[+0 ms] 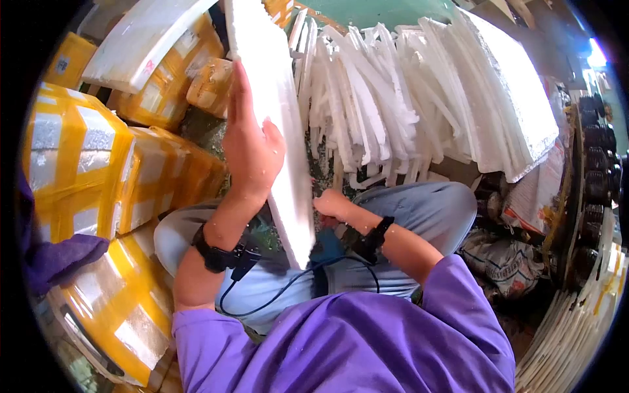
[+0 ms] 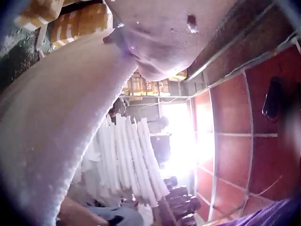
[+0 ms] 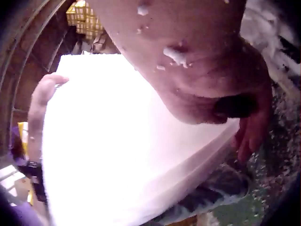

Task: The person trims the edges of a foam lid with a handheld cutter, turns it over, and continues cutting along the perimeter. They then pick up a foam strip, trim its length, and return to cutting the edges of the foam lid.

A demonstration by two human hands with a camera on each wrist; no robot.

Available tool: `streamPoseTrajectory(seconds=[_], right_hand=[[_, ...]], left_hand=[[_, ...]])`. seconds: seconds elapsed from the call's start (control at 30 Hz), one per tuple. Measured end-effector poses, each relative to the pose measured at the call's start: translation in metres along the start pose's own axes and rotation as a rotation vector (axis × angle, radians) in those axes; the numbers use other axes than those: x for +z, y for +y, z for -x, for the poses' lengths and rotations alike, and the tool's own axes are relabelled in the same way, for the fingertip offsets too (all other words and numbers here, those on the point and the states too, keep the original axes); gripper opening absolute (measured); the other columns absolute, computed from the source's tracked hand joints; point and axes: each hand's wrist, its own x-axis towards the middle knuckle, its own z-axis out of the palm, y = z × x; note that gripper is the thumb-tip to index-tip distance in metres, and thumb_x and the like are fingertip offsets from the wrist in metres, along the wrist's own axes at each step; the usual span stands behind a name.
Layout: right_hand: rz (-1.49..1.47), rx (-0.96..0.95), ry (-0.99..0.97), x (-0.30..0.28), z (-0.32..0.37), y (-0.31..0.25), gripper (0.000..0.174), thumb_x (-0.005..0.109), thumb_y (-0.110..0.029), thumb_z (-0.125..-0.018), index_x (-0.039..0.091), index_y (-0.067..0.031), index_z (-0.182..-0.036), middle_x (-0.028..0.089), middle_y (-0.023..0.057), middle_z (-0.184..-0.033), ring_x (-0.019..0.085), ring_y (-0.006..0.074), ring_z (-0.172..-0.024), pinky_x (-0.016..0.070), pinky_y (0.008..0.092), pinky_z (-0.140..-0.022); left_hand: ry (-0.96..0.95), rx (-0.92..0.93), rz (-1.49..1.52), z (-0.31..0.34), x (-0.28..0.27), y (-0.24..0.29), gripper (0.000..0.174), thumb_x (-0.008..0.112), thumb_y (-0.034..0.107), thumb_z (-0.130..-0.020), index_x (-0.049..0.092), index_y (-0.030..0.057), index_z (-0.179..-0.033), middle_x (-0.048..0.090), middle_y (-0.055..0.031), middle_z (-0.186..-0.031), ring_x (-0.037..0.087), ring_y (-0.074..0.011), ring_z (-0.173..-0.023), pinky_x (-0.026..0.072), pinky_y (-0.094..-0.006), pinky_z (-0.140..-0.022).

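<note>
A thick white foam board (image 1: 278, 124) stands on edge between the person's knees. The left hand (image 1: 252, 147) holds it at the upper edge, fingers straight along its left face and thumb hooked over the edge. In the right wrist view, the left thumb (image 3: 59, 80) shows on the board's bright face. On the board's other side, low down, the right hand (image 1: 333, 204) is curled in a fist close to that face. A dark handle end (image 3: 235, 106) sticks out of this fist; the rest of what it grips is hidden. White foam crumbs (image 3: 176, 56) cling to the right wrist.
Many foam slabs (image 1: 367, 98) stand in a row ahead, with a large one (image 1: 517, 92) at the right. Yellow-taped foam boxes (image 1: 78, 154) are stacked at the left, a white slab (image 1: 141, 42) on top. Sacks (image 1: 504, 265) and dark bottles (image 1: 593, 170) line the right.
</note>
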Motion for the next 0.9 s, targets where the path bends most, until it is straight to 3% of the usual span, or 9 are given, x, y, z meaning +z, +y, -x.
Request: streamPoseTrajectory(seconds=[0.03,0.13,0.23,0.3,0.4,0.47,0.63,0.73,0.9], right_hand=[[-0.391,0.198,-0.139,-0.003,0.011,-0.013,0.039,0.055,-0.026,-0.097,0.067,0.0107,-0.096,0.074,0.0219,-0.088,0.074,0.0323,-0.073,0.0583,0.0411,-0.058],[-0.496,0.006,0.069,-0.019,0.015,-0.022,0.041,0.056,-0.035,-0.100,0.064,0.0057,-0.099,0.072,0.0169,-0.083,0.071,0.0281,-0.073,0.0576,0.0385,-0.064],[-0.200,-0.189,0.361,-0.077,0.027,-0.021,0.040,0.063,-0.034,-0.096,0.062,0.0008,-0.114,0.071,0.0198,-0.093,0.069,0.0373,-0.092,0.0515,0.0497,-0.084],[-0.278,-0.212,0.436,-0.123,0.054,-0.028,0.040,0.064,-0.033,-0.095,0.062,0.0029,-0.113,0.070,0.0211,-0.092,0.068,0.0372,-0.089,0.0517,0.0482,-0.082],[-0.164,-0.291,0.695,-0.172,0.043,-0.007,0.052,0.076,-0.042,-0.088,0.061,0.0036,-0.108,0.067,0.0165,-0.088,0.066,0.0274,-0.085,0.0526,0.0404,-0.078],[-0.255,-0.257,0.687,-0.195,0.037,0.000,0.059,0.081,-0.047,-0.082,0.061,0.0035,-0.107,0.066,0.0148,-0.090,0.065,0.0245,-0.085,0.0522,0.0382,-0.077],[-0.254,-0.123,0.599,-0.230,0.041,-0.013,0.072,0.087,-0.051,-0.074,0.062,0.0060,-0.111,0.067,0.0137,-0.095,0.062,0.0217,-0.088,0.0520,0.0343,-0.079],[-0.283,-0.286,0.672,-0.223,0.034,-0.006,0.067,0.087,-0.048,-0.075,0.063,0.0049,-0.108,0.067,0.0137,-0.098,0.061,0.0205,-0.088,0.0510,0.0350,-0.077],[-0.298,-0.295,0.657,-0.222,0.012,0.007,0.059,0.085,-0.045,-0.078,0.063,0.0059,-0.098,0.059,0.0068,-0.077,0.054,0.0152,-0.073,0.0484,0.0355,-0.067]], left_hand=[[0.015,0.025,-0.007,0.001,0.001,0.001,0.087,0.056,-0.011,-0.080,0.023,0.0030,-0.160,0.044,-0.0285,-0.152,0.047,-0.0433,-0.139,0.0415,-0.0424,-0.112],[0.008,0.093,0.072,-0.010,-0.015,-0.006,0.086,0.056,-0.011,-0.080,0.026,0.0030,-0.159,0.043,-0.0273,-0.153,0.045,-0.0434,-0.140,0.0411,-0.0418,-0.113],[-0.001,0.059,0.165,-0.026,-0.039,-0.027,0.082,0.055,-0.011,-0.083,0.025,-0.0005,-0.159,0.038,-0.0263,-0.158,0.042,-0.0370,-0.145,0.0358,-0.0396,-0.117],[-0.035,-0.045,0.284,-0.037,-0.061,-0.033,0.084,0.055,-0.010,-0.083,0.023,-0.0001,-0.160,0.029,-0.0208,-0.164,0.028,-0.0302,-0.152,0.0229,-0.0390,-0.124],[-0.090,-0.189,0.434,-0.049,-0.089,-0.067,0.085,0.058,-0.009,-0.083,0.022,0.0000,-0.160,0.030,-0.0183,-0.163,0.031,-0.0285,-0.150,0.0225,-0.0369,-0.123],[-0.117,-0.293,0.614,-0.055,-0.099,-0.087,0.082,0.059,-0.005,-0.086,0.023,0.0001,-0.160,0.032,-0.0181,-0.162,0.034,-0.0286,-0.147,0.0242,-0.0359,-0.121],[-0.095,-0.400,0.559,-0.066,-0.106,-0.113,0.075,0.055,-0.004,-0.090,0.027,0.0001,-0.159,0.035,-0.0155,-0.161,0.036,-0.0274,-0.146,0.0251,-0.0352,-0.121],[-0.119,-0.474,0.610,-0.073,-0.102,-0.110,0.074,0.054,-0.003,-0.091,0.027,0.0002,-0.159,0.034,-0.0143,-0.161,0.035,-0.0268,-0.146,0.0244,-0.0358,-0.121],[-0.158,-0.532,0.713,-0.075,-0.096,-0.145,0.077,0.055,0.000,-0.090,0.023,0.0011,-0.161,0.033,-0.0141,-0.162,0.035,-0.0267,-0.147,0.0234,-0.0366,-0.122]])
